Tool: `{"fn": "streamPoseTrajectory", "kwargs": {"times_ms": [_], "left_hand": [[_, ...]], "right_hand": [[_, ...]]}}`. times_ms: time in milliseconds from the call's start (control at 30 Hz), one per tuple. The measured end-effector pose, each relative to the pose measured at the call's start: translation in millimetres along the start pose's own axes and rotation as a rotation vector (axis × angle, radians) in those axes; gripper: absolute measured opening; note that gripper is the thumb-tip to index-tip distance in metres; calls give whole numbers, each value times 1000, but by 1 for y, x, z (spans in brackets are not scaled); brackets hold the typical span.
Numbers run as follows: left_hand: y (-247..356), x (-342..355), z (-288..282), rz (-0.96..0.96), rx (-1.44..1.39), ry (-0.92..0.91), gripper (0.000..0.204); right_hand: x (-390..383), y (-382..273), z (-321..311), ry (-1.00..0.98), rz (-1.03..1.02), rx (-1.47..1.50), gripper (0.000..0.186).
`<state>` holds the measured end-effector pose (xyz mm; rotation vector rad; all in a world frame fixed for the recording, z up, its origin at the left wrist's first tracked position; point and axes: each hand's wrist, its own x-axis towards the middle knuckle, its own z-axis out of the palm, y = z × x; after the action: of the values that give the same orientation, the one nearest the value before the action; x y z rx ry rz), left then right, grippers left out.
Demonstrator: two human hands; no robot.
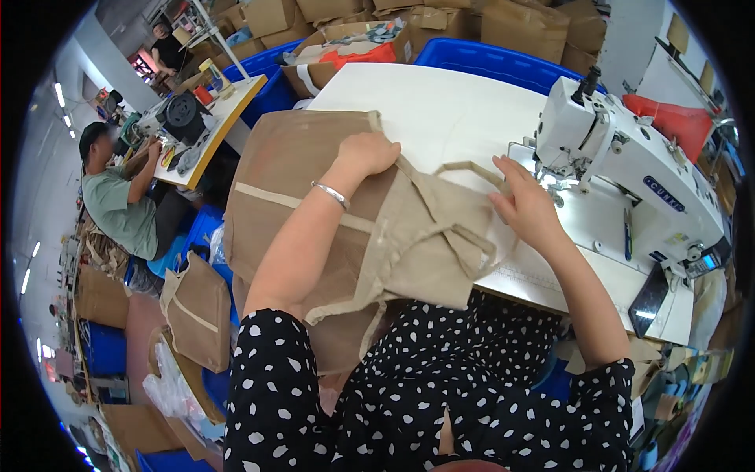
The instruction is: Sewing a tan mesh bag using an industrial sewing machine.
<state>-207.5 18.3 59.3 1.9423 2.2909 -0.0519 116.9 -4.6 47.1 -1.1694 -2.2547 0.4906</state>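
A large brown mesh-like fabric bag (295,169) with a beige strip across it hangs over the near left edge of the white table. At its top edge, my left hand (368,153) is closed on the cloth, its fingertips hidden. Folded beige cloth (432,228) joined to the bag spreads to the right in creases, with a narrow strap looping above it. My right hand (528,200) is open, fingers stretched and thumb apart, beside the strap's right end. Just right of that hand stands a white sewing machine (578,130), its needle area lit.
Small snips (627,234) and a dark phone-like slab (649,299) lie on the white table (377,86) near the machine. Blue bins (487,63) and cardboard boxes stand behind. A co-worker (122,185) sits at another machine on the left. A similar brown bag (197,311) rests below.
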Motion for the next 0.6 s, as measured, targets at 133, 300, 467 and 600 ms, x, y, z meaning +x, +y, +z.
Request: {"fn": "streamPoseTrajectory", "kwargs": {"times_ms": [133, 300, 467, 600], "left_hand": [[11, -17, -17, -197, -367, -289, 65], [4, -19, 0, -20, -92, 7, 68], [-6, -25, 4, -129, -262, -125, 46], [-19, -59, 1, -14, -605, -165, 34]], "right_hand": [[-10, -3, 17, -54, -187, -191, 58], [-27, -17, 14, -226, -152, -56, 35], [-43, -44, -9, -549, -80, 21, 33], [-43, -43, -24, -717, -7, 194, 36]]}}
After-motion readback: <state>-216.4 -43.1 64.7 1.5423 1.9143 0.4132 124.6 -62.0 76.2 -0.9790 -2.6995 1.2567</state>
